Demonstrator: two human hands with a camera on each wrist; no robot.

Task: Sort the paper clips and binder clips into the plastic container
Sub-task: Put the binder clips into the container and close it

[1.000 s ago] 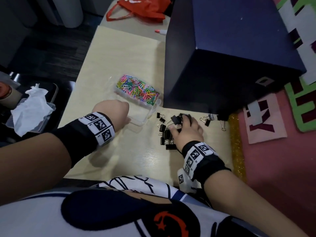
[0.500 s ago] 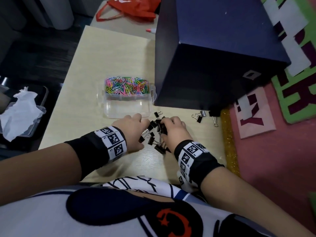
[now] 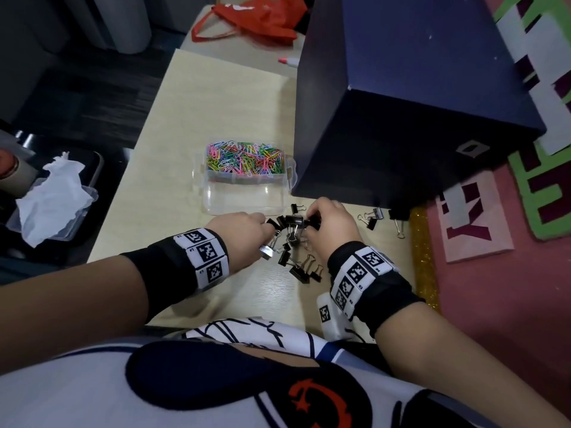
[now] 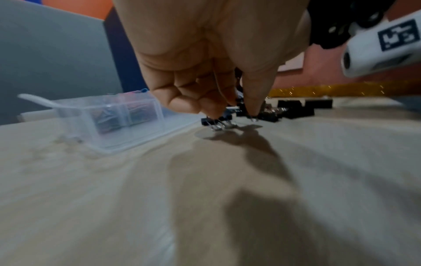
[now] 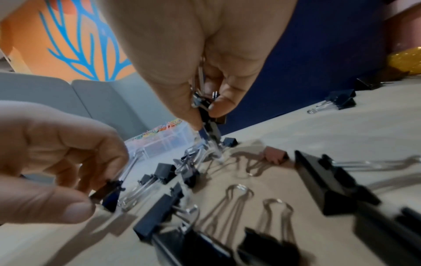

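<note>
A clear plastic container stands on the pale table; its far compartment holds coloured paper clips, its near compartment shows nothing inside. Black binder clips lie in a heap just in front of it. My left hand pinches a small binder clip at the heap's left side. My right hand grips a bunch of binder clips at the heap's right side, lifted slightly. The container also shows in the left wrist view, left of my fingers.
A large dark blue box stands right of the container. A few binder clips lie by its near corner. A red bag and a marker sit at the far end. Tissue in a tray is off the table's left.
My left hand came off the container and moved right to the clip heap. Both hands now close on clips; the container has been turned square to me.
</note>
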